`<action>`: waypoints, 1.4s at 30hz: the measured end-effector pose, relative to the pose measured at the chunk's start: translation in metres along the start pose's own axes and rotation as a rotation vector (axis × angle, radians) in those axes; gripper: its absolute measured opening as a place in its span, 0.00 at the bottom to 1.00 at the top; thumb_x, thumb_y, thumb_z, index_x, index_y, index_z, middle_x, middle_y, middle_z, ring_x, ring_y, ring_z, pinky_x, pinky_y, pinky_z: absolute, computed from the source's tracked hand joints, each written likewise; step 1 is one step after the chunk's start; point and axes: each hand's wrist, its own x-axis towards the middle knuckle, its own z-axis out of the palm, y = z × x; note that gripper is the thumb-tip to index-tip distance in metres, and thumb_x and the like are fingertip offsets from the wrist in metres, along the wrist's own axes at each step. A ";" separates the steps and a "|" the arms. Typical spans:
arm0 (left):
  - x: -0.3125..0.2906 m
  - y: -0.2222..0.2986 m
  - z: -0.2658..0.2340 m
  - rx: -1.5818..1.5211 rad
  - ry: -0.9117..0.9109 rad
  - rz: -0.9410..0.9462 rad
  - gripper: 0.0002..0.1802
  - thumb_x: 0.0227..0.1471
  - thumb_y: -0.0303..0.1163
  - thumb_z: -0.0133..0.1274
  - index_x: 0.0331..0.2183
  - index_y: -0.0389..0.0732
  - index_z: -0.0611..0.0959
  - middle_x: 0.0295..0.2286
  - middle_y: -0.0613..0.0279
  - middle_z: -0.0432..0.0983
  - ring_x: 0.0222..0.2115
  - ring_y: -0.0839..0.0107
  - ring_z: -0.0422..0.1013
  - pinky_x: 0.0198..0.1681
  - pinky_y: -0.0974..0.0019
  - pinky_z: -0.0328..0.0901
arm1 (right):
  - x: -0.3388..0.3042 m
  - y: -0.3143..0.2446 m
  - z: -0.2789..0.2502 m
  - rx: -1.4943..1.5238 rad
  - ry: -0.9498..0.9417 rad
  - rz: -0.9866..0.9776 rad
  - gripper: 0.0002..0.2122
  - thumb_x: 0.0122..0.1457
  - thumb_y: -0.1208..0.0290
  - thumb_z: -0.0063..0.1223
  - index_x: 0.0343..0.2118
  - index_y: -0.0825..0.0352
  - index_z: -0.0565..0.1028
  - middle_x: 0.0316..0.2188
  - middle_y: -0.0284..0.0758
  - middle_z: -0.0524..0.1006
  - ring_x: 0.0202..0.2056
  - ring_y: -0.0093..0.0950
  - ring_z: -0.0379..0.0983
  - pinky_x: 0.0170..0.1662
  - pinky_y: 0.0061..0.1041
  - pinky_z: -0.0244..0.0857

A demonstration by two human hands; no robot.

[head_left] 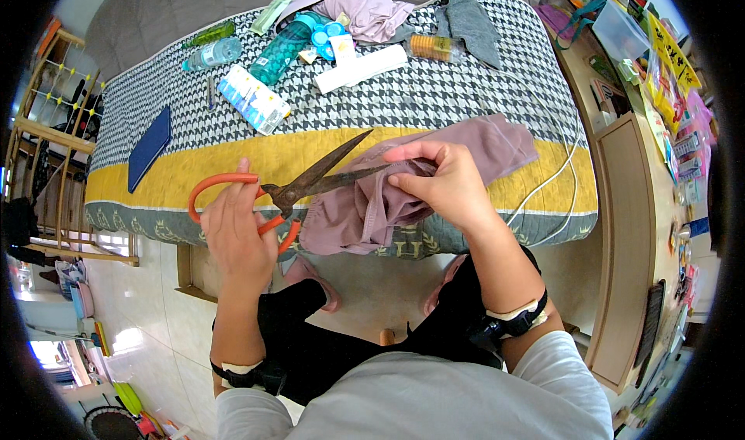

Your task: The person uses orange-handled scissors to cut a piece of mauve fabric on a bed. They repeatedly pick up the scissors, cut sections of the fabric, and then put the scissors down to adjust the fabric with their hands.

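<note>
My left hand (237, 226) is closed around the orange-covered handles of a pair of large, rusty scissors (306, 182). The blades are spread apart and point to the right, the lower one reaching over the cloth. My right hand (446, 180) pinches a fold of a mauve garment (365, 207) between thumb and fingers, close to the lower blade's tip. The garment lies bunched along the front of the bed, its far end spread out to the right under my right hand. Whether the lower blade touches the fabric I cannot tell.
On the houndstooth bedcover (186, 126) lie a blue notebook (150, 149), a white and blue packet (254, 100), a teal bottle (283, 50), a white roll (361, 69), a jar (434, 48) and grey cloth (471, 29). A white cable (570, 157) runs down the right side. A cluttered desk (621, 246) stands right.
</note>
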 end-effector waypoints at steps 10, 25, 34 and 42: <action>0.000 0.002 -0.004 0.071 -0.018 0.023 0.29 0.32 0.17 0.49 0.43 0.37 0.69 0.48 0.54 0.64 0.41 0.60 0.66 0.43 0.61 0.55 | 0.000 -0.003 0.001 -0.065 0.029 -0.006 0.10 0.42 0.81 0.55 0.31 0.72 0.76 0.25 0.33 0.77 0.26 0.16 0.71 0.31 0.16 0.66; 0.000 0.005 -0.002 0.027 -0.021 0.005 0.30 0.31 0.17 0.50 0.43 0.38 0.68 0.49 0.54 0.64 0.42 0.60 0.65 0.43 0.60 0.54 | 0.001 -0.001 0.001 -0.026 0.009 0.006 0.10 0.42 0.82 0.56 0.32 0.72 0.76 0.26 0.32 0.77 0.28 0.15 0.70 0.32 0.16 0.66; -0.005 0.001 0.014 -0.029 0.017 0.006 0.31 0.30 0.17 0.53 0.43 0.36 0.67 0.48 0.51 0.63 0.38 0.56 0.67 0.41 0.56 0.57 | 0.002 0.001 -0.001 0.126 -0.030 0.041 0.11 0.43 0.84 0.55 0.33 0.73 0.75 0.29 0.32 0.76 0.29 0.16 0.70 0.33 0.15 0.66; -0.009 0.000 0.029 -0.029 0.132 0.043 0.25 0.33 0.18 0.52 0.40 0.38 0.72 0.44 0.54 0.70 0.30 0.64 0.70 0.32 0.66 0.61 | 0.005 -0.002 -0.007 0.217 -0.049 0.167 0.12 0.43 0.87 0.54 0.35 0.73 0.74 0.30 0.33 0.75 0.29 0.18 0.71 0.35 0.15 0.67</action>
